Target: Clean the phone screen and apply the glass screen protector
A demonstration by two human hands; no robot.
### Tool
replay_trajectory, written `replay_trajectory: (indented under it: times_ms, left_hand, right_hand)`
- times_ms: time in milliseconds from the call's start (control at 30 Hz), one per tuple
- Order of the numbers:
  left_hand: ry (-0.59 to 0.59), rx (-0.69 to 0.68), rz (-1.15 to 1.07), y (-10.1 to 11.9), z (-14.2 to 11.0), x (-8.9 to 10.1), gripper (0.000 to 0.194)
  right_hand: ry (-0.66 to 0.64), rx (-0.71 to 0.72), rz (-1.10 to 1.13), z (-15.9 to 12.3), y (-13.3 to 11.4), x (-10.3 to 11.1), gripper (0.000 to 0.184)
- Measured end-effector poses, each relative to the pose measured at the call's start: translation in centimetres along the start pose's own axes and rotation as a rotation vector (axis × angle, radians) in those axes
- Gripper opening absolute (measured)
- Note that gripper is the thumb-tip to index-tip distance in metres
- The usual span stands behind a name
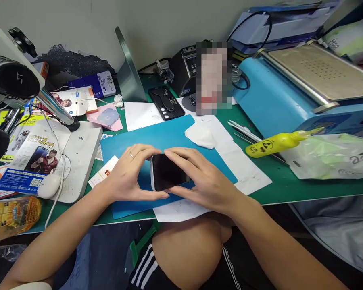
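A smartphone point(166, 172) with a dark screen and a light frame is held between both hands just above a blue work mat point(157, 137). My left hand point(130, 175), a ring on one finger, grips the phone's left end with thumb below and fingers over the top edge. My right hand point(204, 179) covers the phone's right end, its fingers curled along the top and its thumb under the near edge. A white cloth pad point(201, 136) lies on the mat beyond the hands.
A yellow squeeze bottle point(278, 143) and tweezers point(245, 132) lie right of the mat. A blue machine point(293, 88) fills the back right. A microscope arm point(33, 90) on its white base point(78, 157), phone packaging point(30, 161) and a black jig point(166, 102) stand left and behind.
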State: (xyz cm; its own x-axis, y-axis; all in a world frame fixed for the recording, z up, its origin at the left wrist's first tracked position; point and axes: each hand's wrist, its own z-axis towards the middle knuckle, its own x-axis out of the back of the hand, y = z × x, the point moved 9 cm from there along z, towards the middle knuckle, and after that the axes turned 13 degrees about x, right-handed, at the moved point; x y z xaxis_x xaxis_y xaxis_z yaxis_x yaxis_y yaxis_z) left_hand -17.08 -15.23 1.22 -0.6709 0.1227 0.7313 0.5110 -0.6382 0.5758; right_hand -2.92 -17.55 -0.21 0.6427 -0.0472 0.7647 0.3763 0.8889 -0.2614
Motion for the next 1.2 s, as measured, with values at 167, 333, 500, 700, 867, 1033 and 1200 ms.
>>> replay_trajectory:
  times_ms: [167,333,500,700,867,1033,1200]
  left_hand:
    - [0.108,-0.106,-0.11,0.7,-0.5,0.6,0.093]
    - [0.204,-0.213,-0.137,1.4,-1.1,1.4,0.094]
    - [0.249,-0.294,-0.099,2.2,-1.6,1.5,0.09]
    - [0.249,-0.291,-0.12,2.1,-1.6,1.4,0.09]
    - [0.23,-0.285,-0.118,1.9,-1.7,1.2,0.087]
    - [0.23,-0.282,-0.115,1.8,-1.8,1.0,0.089]
    - [0.229,-0.291,-0.129,1.9,-1.7,1.2,0.087]
  right_hand:
    - [0.149,0.039,0.088,0.9,-0.8,0.3,0.083]
    - [0.127,0.06,0.235,1.7,-1.7,0.3,0.084]
    - [0.103,0.02,0.32,1.9,-2.7,1.0,0.075]
    - [0.107,0.024,0.233,2.4,-3.4,1.0,0.07]
    - [0.096,0.019,0.204,2.7,-3.5,0.9,0.068]
    - [0.098,0.013,0.188,3.0,-3.7,1.2,0.067]
    - [0.096,0.013,0.181,3.3,-3.7,1.3,0.067]
